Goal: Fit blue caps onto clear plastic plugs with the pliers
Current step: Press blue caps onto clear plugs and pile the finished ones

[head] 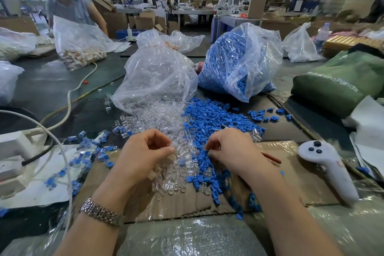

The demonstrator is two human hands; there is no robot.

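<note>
The counter [52,89] carries two big bags toward its far edge: a clear one of plugs [155,77] and, to its right, a blue one of caps [239,62]. Each spills toward the near edge onto a sheet of cardboard [291,189], the clear plastic plugs [164,122] lying left and the blue caps [214,114] right, meeting in a seam between the two hands.

The left hand [143,158] is the nearer to the plugs, its grip curled and pinching what looks like one clear plug at the fingertips. The right hand [232,151] sits over the caps, fingers closed on the pliers [272,158], whose red handle pokes out toward the counter's right edge; the long axis seems to run from there up-left through the fist. Whether the tips hold a cap I cannot tell.

Free room lies rightward, before the white controller [330,170]; finished pieces [87,151] crowd the left.
</note>
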